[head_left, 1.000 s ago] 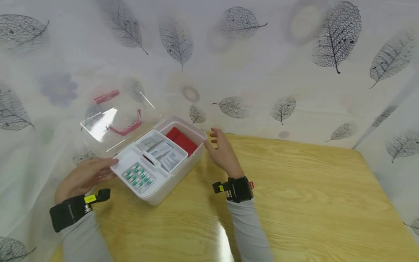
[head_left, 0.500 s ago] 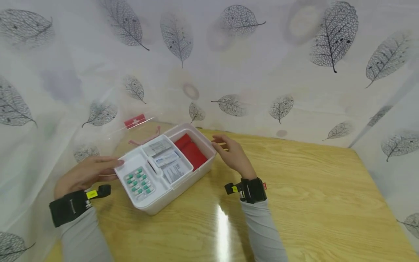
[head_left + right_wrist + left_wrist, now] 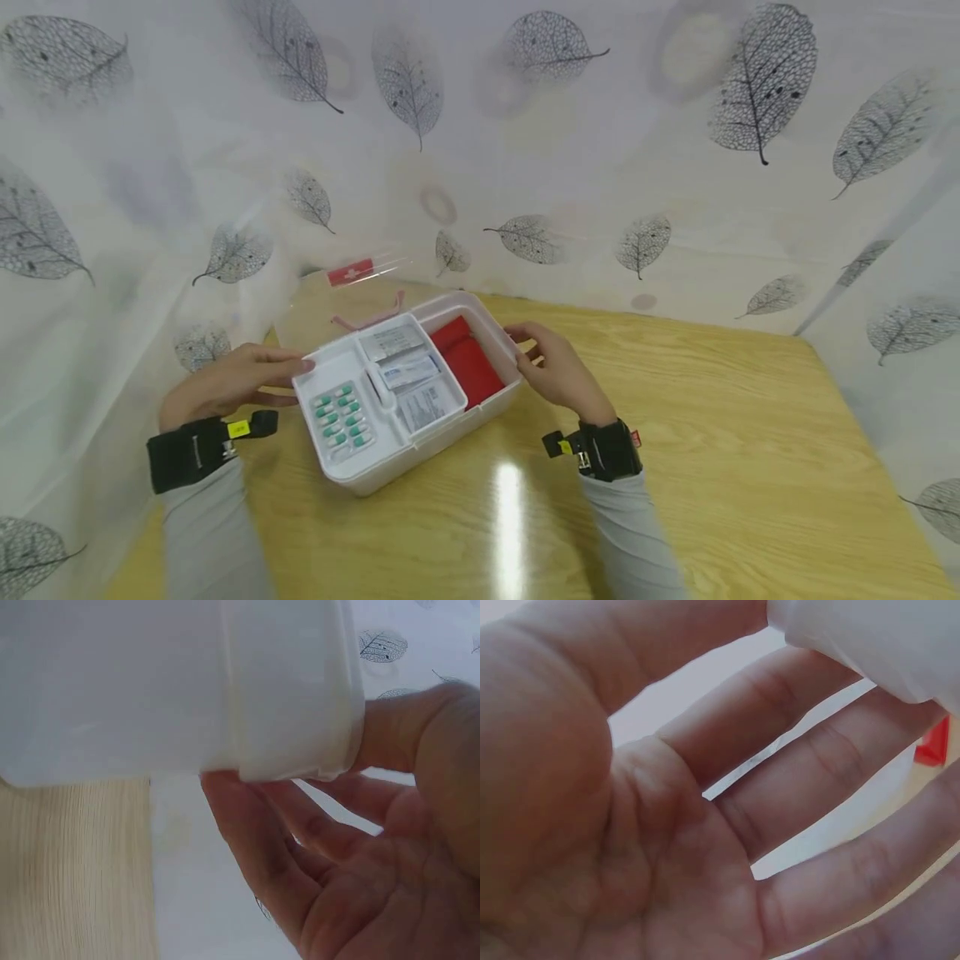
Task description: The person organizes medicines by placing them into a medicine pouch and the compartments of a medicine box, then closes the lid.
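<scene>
A white first-aid box (image 3: pixel 431 448) sits lidded open on the table, angled across it. Its white tray (image 3: pixel 330 372) carries a blister pack of green-and-white capsules (image 3: pixel 342 419) and several flat sachets (image 3: pixel 411 371); red packs (image 3: pixel 474 367) fill the right compartment. My left hand (image 3: pixel 236 379) holds the box's left end, thumb on the tray rim and fingers below. At the right end, my right hand (image 3: pixel 558 371) grips the corner; in the right wrist view, its fingertips reach the underside of the white wall (image 3: pixel 112 690).
Behind the box, its clear lid with a white-cross red label (image 3: pixel 350 272) and a pink handle (image 3: pixel 367 321) leans back toward the leaf-patterned curtain (image 3: pixel 570 150). The wood-grain table (image 3: pixel 712 433) extends to the right.
Both hands and the box have shifted right and slightly toward me, and the box has turned a little. The clear lid has tipped further back and moved right with it.
</scene>
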The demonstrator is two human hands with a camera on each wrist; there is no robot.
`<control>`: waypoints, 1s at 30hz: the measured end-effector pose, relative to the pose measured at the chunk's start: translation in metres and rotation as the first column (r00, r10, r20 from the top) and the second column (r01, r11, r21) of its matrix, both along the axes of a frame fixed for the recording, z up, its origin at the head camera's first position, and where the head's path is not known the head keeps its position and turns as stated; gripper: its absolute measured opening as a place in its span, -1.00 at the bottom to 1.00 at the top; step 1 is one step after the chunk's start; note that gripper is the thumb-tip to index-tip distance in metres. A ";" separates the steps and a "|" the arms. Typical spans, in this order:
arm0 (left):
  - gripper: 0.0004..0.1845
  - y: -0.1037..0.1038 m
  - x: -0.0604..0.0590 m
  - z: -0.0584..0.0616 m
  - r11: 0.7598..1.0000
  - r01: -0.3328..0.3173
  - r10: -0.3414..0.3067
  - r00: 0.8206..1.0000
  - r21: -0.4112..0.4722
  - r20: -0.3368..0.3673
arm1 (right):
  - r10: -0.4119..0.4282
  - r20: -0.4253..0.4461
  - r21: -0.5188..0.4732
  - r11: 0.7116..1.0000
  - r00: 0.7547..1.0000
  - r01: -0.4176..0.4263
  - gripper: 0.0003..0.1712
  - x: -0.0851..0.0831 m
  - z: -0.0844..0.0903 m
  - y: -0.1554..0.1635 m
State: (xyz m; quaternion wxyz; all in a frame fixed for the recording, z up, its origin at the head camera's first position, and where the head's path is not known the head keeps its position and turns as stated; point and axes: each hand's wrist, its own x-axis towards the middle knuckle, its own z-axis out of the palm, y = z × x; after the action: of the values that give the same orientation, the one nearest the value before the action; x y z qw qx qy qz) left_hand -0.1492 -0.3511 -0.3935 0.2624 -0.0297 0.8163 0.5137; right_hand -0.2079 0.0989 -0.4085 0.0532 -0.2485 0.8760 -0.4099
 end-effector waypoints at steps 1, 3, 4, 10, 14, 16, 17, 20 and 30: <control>-0.28 0.005 -0.002 0.001 1.000 0.019 -0.019 1.000 -0.010 -0.009 | 0.018 0.002 0.016 1.000 1.000 -0.018 -0.44 0.003 0.000 0.006; -0.27 0.017 -0.006 0.003 0.999 0.042 -0.042 0.999 -0.020 -0.024 | 0.050 0.023 0.056 0.997 0.998 -0.051 -0.34 0.012 0.002 0.018; -0.28 0.023 -0.008 0.004 0.999 0.050 -0.051 0.998 -0.017 -0.032 | 0.066 0.037 0.073 0.995 0.997 -0.069 -0.29 0.017 0.004 0.024; -0.34 0.068 -0.023 0.000 0.997 0.063 -0.059 0.996 0.053 -0.071 | 0.083 0.151 0.118 0.988 0.985 -0.101 -0.01 0.045 0.015 0.063; -0.36 0.099 -0.030 -0.001 0.996 0.072 -0.068 0.995 0.048 -0.067 | 0.055 0.222 0.102 0.992 0.974 -0.080 0.13 0.060 0.019 0.091; -0.38 0.113 -0.033 -0.002 0.997 0.066 -0.063 0.996 0.049 -0.071 | 0.037 0.239 0.106 0.992 0.970 -0.063 0.11 0.067 0.022 0.102; -0.40 0.119 -0.035 -0.002 0.997 0.060 -0.057 0.996 0.048 -0.075 | 0.027 0.248 0.106 0.993 0.968 -0.055 0.11 0.071 0.024 0.107; -0.46 0.138 -0.038 -0.004 0.997 0.043 -0.037 0.995 0.066 -0.096 | 0.028 0.269 0.091 0.994 0.963 -0.055 0.15 0.080 0.028 0.119; -0.50 0.189 -0.041 -0.020 0.989 0.083 -0.073 0.993 0.123 -0.088 | -0.064 0.221 0.167 0.986 0.973 0.027 -0.24 0.094 0.036 0.152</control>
State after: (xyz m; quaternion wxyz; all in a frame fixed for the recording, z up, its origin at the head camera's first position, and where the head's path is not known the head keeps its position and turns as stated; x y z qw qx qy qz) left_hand -0.1901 -0.1618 -0.4136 0.2492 0.0405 0.7928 0.5547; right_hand -0.1143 0.2512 -0.3729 0.1628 -0.1752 0.9003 -0.3637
